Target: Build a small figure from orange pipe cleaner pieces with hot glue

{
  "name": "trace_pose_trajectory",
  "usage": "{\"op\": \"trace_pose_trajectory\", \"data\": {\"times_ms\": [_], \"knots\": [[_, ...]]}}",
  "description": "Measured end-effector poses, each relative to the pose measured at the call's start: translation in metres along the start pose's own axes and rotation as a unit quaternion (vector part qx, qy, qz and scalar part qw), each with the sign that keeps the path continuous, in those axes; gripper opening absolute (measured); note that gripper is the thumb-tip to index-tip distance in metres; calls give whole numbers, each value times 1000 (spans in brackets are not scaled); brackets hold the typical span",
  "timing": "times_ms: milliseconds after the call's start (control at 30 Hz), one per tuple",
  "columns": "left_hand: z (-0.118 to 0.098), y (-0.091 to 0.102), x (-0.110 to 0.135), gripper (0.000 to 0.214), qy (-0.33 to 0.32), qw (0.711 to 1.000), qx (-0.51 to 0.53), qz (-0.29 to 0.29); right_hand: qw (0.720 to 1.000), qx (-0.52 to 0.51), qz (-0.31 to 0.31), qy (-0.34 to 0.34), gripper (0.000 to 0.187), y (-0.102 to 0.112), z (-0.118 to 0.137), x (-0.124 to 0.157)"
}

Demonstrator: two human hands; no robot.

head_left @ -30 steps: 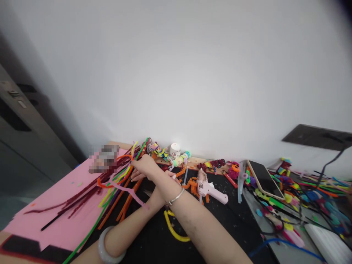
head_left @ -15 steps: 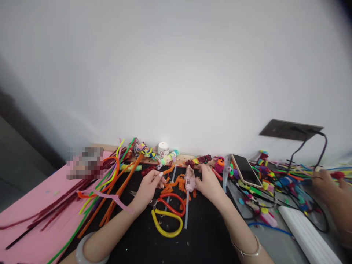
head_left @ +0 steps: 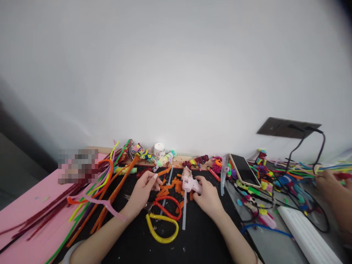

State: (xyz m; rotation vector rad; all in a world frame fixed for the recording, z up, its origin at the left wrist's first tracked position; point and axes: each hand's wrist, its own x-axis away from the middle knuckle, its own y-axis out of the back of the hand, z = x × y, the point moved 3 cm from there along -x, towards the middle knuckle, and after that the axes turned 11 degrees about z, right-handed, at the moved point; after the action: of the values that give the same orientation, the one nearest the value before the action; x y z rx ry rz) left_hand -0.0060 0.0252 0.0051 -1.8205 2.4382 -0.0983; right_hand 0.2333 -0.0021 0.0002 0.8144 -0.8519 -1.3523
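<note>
My right hand (head_left: 208, 196) is closed round the handle of a pink glue gun (head_left: 189, 182) on the black mat (head_left: 198, 238). My left hand (head_left: 143, 191) is pinched on an orange pipe cleaner that runs up to the left. Between my hands lie cut orange pipe cleaner bits (head_left: 169, 185), a red loop (head_left: 169, 207), a yellow loop (head_left: 162, 229) and a clear glue stick (head_left: 184, 211).
A bundle of long pipe cleaners (head_left: 90, 198) spreads over pink foam sheets (head_left: 24, 212) at the left. A phone (head_left: 244, 169) leans on a stand at the right, amid craft bits and cables. Another person's hand (head_left: 330, 185) works at the far right. A white pot (head_left: 159, 150) stands by the wall.
My right hand came back from the pipe cleaner bundle on the left, reached the glue gun and closed on it. The view swung right and another person's hand came into view.
</note>
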Motion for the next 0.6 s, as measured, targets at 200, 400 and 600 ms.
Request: {"op": "trace_pose_trajectory", "data": {"times_ms": [200, 400, 600], "knots": [[-3, -8, 6, 26, 47, 993, 106, 30, 995, -44, -54, 70, 49, -4, 1, 0], [1, -14, 7, 24, 59, 979, 185, 64, 987, -54, -56, 143, 53, -4, 12, 6], [0, -16, 8, 25, 66, 968, 228, 79, 981, -60, -34, 179, 56, -3, 20, 10]]}}
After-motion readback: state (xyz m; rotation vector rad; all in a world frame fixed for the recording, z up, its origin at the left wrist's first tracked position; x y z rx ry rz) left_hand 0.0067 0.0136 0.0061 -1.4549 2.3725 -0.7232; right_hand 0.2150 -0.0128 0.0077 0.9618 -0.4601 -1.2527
